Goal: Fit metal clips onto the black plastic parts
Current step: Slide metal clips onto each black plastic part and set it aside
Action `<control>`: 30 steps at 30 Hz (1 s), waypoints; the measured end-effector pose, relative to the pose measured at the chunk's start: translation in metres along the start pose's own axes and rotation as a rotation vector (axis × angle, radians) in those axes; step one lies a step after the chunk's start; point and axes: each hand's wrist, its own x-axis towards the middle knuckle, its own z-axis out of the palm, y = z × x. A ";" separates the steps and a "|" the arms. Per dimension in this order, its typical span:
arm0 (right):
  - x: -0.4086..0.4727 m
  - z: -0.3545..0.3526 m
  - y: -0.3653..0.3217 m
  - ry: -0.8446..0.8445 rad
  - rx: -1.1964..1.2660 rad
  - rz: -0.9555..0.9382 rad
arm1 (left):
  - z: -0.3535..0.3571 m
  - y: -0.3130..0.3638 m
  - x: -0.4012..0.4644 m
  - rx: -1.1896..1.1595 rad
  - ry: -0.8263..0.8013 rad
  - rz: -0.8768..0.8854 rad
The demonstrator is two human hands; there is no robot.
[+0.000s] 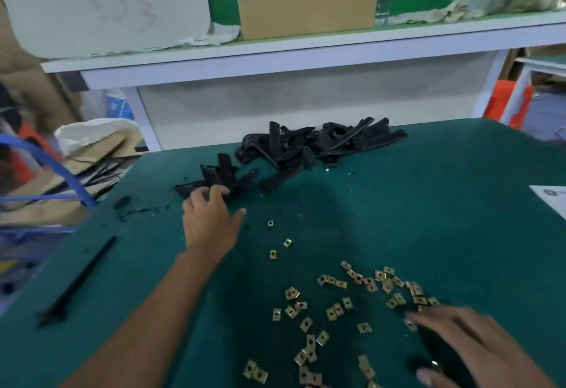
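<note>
Several brass-coloured metal clips (337, 305) lie scattered on the green mat (428, 204). A big heap of black plastic parts (321, 142) sits at the mat's far edge, with a smaller pile (220, 173) to its left. My left hand (211, 222) reaches forward; its fingertips rest on the smaller pile and the thumb is spread wide. At the bottom right, my right hand (468, 344) is blurred over the clips. Its fingers stretch left while the thumb pins a black plastic part (416, 361) under the palm; most of that part is hidden.
A long black strip (82, 277) lies near the mat's left edge. Small black scraps (122, 202) dot the mat by the left pile. Behind the mat, a white shelf (275, 54) holds a cardboard box (306, 8). Cartons and blue tubing (61, 173) crowd the left side.
</note>
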 end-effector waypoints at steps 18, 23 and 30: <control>0.056 -0.016 -0.043 -0.099 0.715 0.122 | -0.021 -0.067 0.021 -0.393 0.486 -0.183; 0.103 -0.002 -0.059 -0.100 0.933 0.180 | -0.034 -0.036 -0.030 -0.937 0.607 -0.210; 0.142 0.020 -0.090 -0.181 1.350 0.289 | 0.002 0.022 -0.100 -1.390 -0.058 -0.258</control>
